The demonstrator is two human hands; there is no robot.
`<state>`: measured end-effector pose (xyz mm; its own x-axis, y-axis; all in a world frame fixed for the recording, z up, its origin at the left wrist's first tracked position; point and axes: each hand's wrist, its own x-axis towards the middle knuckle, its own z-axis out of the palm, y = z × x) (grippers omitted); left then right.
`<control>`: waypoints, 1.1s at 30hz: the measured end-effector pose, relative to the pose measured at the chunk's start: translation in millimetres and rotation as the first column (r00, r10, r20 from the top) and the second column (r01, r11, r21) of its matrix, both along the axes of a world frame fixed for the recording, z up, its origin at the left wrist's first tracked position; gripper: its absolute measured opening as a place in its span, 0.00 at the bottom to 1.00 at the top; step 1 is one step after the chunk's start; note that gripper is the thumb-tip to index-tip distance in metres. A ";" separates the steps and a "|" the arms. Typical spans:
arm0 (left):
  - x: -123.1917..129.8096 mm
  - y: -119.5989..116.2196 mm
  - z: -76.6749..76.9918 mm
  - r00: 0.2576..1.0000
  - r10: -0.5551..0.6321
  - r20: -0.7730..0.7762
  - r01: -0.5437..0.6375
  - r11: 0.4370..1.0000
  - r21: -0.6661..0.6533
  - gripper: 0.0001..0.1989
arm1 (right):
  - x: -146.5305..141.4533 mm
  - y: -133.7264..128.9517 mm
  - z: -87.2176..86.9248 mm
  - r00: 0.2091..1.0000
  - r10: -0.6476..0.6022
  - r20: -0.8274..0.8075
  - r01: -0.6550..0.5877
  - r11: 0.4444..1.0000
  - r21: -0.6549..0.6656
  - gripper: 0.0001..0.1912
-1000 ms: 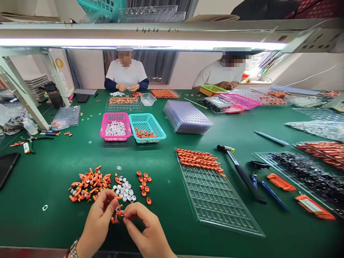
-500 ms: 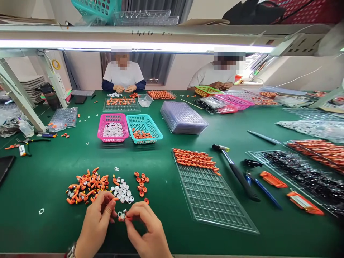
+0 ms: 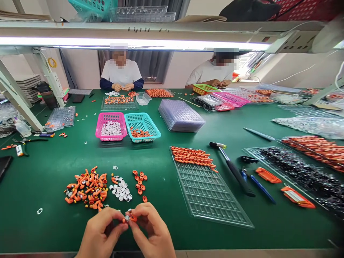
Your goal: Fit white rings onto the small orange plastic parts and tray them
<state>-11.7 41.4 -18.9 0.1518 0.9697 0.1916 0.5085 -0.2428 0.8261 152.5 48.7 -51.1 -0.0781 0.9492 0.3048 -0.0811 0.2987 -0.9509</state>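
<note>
My left hand (image 3: 101, 229) pinches a small orange plastic part (image 3: 124, 220). Against it, my right hand (image 3: 152, 227) grips an orange piece (image 3: 133, 218) between thumb and fingertips. A shiny silver-grey round bit (image 3: 127, 217) shows where the two meet; whether they are joined I cannot tell. Just beyond my hands lies a heap of orange hooked parts (image 3: 90, 188) with yellow and metal bits. Beside it are a pile of white caps (image 3: 121, 190) and several loose orange cups (image 3: 139, 182).
A clear ribbed tray (image 3: 209, 197) with rows of orange parts lies right, near a hammer (image 3: 233, 170). Farther back stand a pink basket (image 3: 98, 125), a turquoise basket (image 3: 158, 134) and stacked clear trays (image 3: 181, 114). Two people sit across the table.
My hands have come together, bringing their pieces into contact; before, they were apart. My left hand has moved right and nearer to me, away from the orange heap. The view has shifted slightly.
</note>
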 end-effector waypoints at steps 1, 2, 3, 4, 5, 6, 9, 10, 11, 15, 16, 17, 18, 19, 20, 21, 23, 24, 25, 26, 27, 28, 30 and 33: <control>1.6 -0.5 0.1 1.000 0.013 -0.005 -0.013 1.000 -0.007 0.06 | 1.4 0.0 1.0 1.000 -0.011 0.001 0.011 1.000 0.012 0.09; 2.2 -0.4 -0.3 1.000 0.027 -0.010 -0.027 0.999 -0.019 0.07 | 3.2 0.1 2.0 0.999 -0.035 -0.001 0.035 0.999 0.024 0.09; 1.8 0.2 -1.2 0.999 0.036 -0.017 -0.037 0.999 -0.039 0.08 | 5.2 0.3 3.0 0.998 -0.061 -0.004 0.061 0.998 0.033 0.08; 0.5 1.0 -2.4 0.999 0.041 -0.023 -0.043 0.997 -0.060 0.08 | 7.3 0.4 3.9 0.996 -0.087 -0.008 0.087 0.996 0.036 0.08; -1.4 2.1 -3.7 0.998 0.053 -0.028 -0.055 0.995 -0.083 0.07 | 9.1 0.4 4.8 0.994 -0.106 -0.010 0.106 0.994 0.034 0.07; -3.7 3.1 -4.9 0.996 0.081 -0.028 -0.084 0.991 -0.102 0.06 | 10.4 0.2 5.4 0.993 -0.118 -0.016 0.118 0.993 0.027 0.07; -8.1 4.8 -4.8 0.978 0.197 0.062 -0.183 0.965 -0.186 0.06 | 9.6 -2.3 4.8 0.991 -0.123 -0.058 0.124 0.992 0.012 0.04; -7.5 4.8 -2.9 0.969 0.211 0.124 -0.177 0.955 -0.240 0.08 | 7.8 -3.6 3.6 0.990 -0.121 -0.076 0.123 0.992 0.021 0.03; -5.8 4.6 -0.2 0.958 0.206 0.199 -0.139 0.942 -0.306 0.10 | 5.6 -5.1 1.8 0.989 -0.117 -0.089 0.120 0.992 0.035 0.03; 7.9 5.3 10.9 0.865 0.161 0.474 0.101 0.872 -0.480 0.16 | -1.1 -10.5 -6.6 0.993 -0.101 -0.053 0.107 0.987 0.123 0.05; 10.9 6.0 11.9 0.840 0.165 0.517 0.129 0.865 -0.486 0.16 | -1.3 -11.3 -7.8 0.994 -0.108 -0.030 0.112 0.983 0.148 0.06; 13.2 6.6 11.7 0.821 0.170 0.546 0.146 0.861 -0.487 0.16 | -0.8 -11.9 -8.4 0.993 -0.122 -0.006 0.121 0.978 0.170 0.06; 14.9 6.9 10.7 0.806 0.176 0.565 0.152 0.861 -0.485 0.16 | 0.1 -12.2 -8.3 0.990 -0.138 0.017 0.133 0.973 0.187 0.07; 16.0 6.6 9.0 0.796 0.185 0.576 0.146 0.866 -0.479 0.16 | 1.3 -12.2 -7.5 0.987 -0.153 0.040 0.142 0.970 0.196 0.08; 16.7 5.7 7.1 0.793 0.199 0.575 0.118 0.877 -0.466 0.15 | 2.5 -12.1 -6.3 0.985 -0.162 0.064 0.146 0.969 0.200 0.08; 17.3 4.2 5.2 0.799 0.216 0.561 0.070 0.894 -0.443 0.13 | 3.6 -11.8 -4.9 0.982 -0.165 0.088 0.145 0.969 0.199 0.09; 18.5 -0.5 2.8 0.832 0.244 0.499 -0.063 0.934 -0.351 0.09 | 4.9 -11.0 -2.3 0.978 -0.156 0.136 0.127 0.972 0.198 0.10; 19.1 -3.0 2.5 0.856 0.250 0.453 -0.128 0.951 -0.283 0.07 | 5.1 -10.8 -1.5 0.977 -0.150 0.155 0.117 0.973 0.201 0.11; 19.6 -5.4 2.7 0.881 0.250 0.401 -0.180 0.962 -0.206 0.05 | 5.0 -10.6 -1.2 0.974 -0.147 0.171 0.111 0.972 0.206 0.12; 19.7 -7.4 3.3 0.907 0.240 0.347 -0.210 0.970 -0.122 0.03 | 4.8 -10.6 -1.4 0.971 -0.148 0.185 0.108 0.971 0.211 0.13; 19.5 -8.8 4.0 0.933 0.214 0.289 -0.213 0.976 -0.035 0.03 | 4.4 -10.7 -2.0 0.968 -0.151 0.200 0.107 0.971 0.215 0.13; 19.0 -9.7 4.7 0.956 0.186 0.229 -0.203 0.978 0.049 0.04 | 4.0 -10.9 -3.0 0.964 -0.156 0.216 0.108 0.970 0.218 0.13; 17.6 -10.2 5.8 0.982 0.147 0.116 -0.168 0.966 0.197 0.06 | 3.4 -11.3 -5.2 0.953 -0.175 0.249 0.119 0.967 0.226 0.13; 16.4 -10.0 5.3 0.994 0.113 0.012 -0.110 0.936 0.335 0.08 | 3.0 -11.0 -6.2 0.931 -0.225 0.286 0.150 0.953 0.262 0.11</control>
